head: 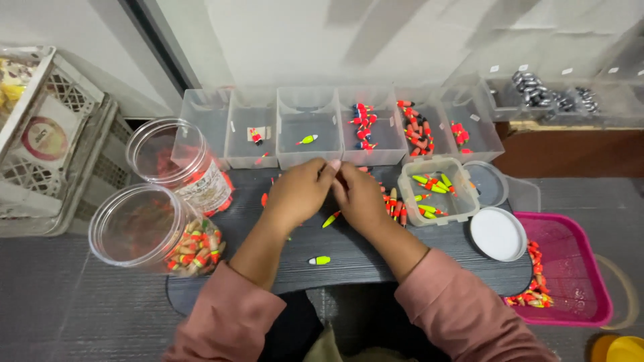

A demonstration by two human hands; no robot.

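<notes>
Left hand (298, 194) and right hand (359, 198) pinch together over one small fishing float, just below the clear bins (308, 124), fingertips touching for fine grip.

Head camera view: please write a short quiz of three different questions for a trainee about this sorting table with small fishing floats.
1. True or false: the pink plastic tray lies at the person's left side.
2. Which colour are the floats in the small clear plastic box? A) blue B) yellow-green C) white
3. How many clear round plastic jars lie on their sides at the left?

Key
1. False: it is at the right.
2. B.
3. Two. The left hand and the right hand meet at the fingers above the dark table.
</notes>
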